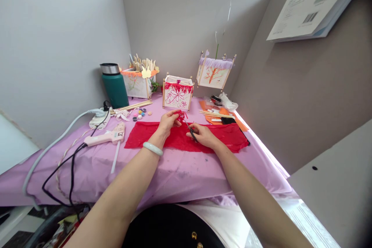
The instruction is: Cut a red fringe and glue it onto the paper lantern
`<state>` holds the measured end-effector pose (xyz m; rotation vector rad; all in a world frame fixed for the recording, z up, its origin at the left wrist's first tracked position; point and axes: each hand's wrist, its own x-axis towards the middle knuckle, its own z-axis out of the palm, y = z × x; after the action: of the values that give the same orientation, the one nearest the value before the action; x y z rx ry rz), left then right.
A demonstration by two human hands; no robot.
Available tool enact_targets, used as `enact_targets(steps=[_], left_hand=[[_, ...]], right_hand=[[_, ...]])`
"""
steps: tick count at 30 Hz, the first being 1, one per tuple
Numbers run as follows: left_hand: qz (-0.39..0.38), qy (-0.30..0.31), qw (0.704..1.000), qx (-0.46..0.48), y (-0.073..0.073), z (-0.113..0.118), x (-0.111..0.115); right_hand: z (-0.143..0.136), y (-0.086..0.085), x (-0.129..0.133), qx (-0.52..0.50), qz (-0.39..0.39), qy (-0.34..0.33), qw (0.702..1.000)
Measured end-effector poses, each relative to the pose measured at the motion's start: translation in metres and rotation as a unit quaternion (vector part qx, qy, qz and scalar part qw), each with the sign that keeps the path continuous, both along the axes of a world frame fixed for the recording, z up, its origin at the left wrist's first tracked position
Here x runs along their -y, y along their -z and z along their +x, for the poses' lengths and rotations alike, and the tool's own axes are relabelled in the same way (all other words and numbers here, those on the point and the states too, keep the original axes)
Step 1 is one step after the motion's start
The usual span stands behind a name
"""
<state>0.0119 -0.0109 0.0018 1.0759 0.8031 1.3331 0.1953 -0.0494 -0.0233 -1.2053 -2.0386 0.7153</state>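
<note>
Over red sheet (142,135) | right hand (203,135): scissors (193,134) | upper-right paper (299,4): barcode (310,17), print (283,23) unreadable

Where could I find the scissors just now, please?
In the head view, near the middle, the scissors are in the right hand, blades at the red fringe in the left hand, above the red cloth.
</note>
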Motion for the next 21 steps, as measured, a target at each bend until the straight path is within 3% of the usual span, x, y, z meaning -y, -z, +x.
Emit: enact_targets(steps=[13,21], left_hand=[[-0.016,-0.012,1.000,0.020,-0.0056,0.0000,0.0043],[0.005,-0.006,1.000,0.005,0.0003,0.0002,-0.0002]], right_hand=[[0.0003,-0.0004,-0.0004,0.008,0.003,-0.001,1.000],[0.0006,0.0000,-0.0009,0.005,-0.001,-0.006,1.000]])
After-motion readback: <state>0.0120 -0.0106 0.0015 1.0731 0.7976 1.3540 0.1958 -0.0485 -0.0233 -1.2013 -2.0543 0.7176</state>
